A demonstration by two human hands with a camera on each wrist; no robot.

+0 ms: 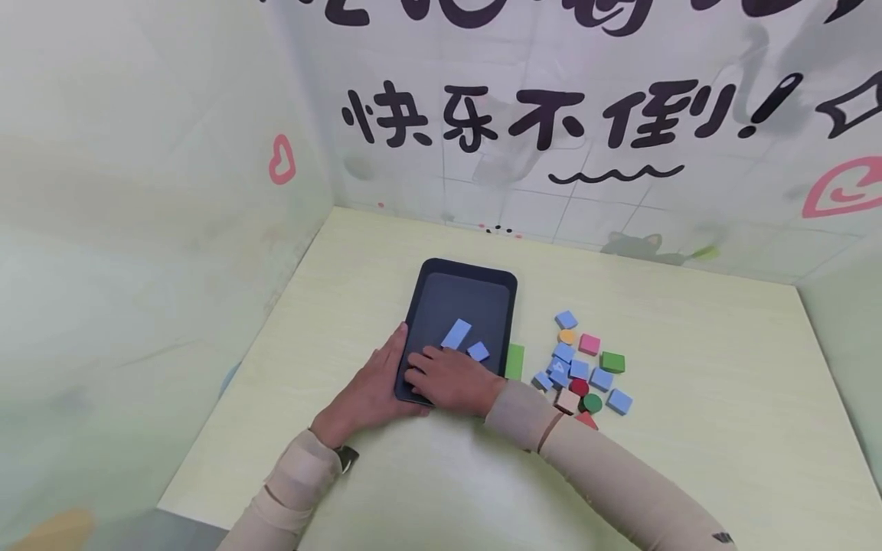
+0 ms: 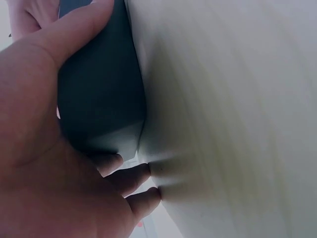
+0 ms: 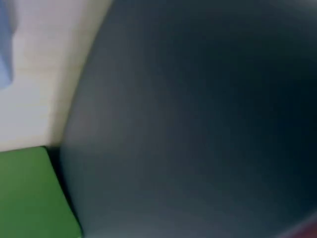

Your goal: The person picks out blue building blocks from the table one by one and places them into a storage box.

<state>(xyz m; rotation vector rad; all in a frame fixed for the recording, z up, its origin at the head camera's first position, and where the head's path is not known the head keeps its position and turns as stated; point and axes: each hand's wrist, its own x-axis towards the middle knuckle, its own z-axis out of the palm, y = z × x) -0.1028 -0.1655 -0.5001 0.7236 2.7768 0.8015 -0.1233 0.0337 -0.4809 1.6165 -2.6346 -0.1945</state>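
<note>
A dark rectangular tray [image 1: 458,295] lies on the table. Inside it are a long blue block [image 1: 456,334] and a small blue block [image 1: 478,351]. My left hand [image 1: 368,390] is against the tray's near left corner. Its thumb lies on the tray wall [image 2: 104,89] in the left wrist view, and its other fingers extend past the corner with fingertips at the tabletop. My right hand [image 1: 455,380] reaches over the near part of the tray, palm down and fingers bent. Whatever is under that hand is hidden, so I cannot tell if it holds a block.
A green block [image 1: 514,361] lies close by the tray's right wall. Further right is a loose group of blocks: several blue ones [image 1: 579,370], a pink one [image 1: 589,343], a green one [image 1: 612,362] and round pieces [image 1: 590,403]. A wall [image 1: 482,195] with lettering borders the table's back.
</note>
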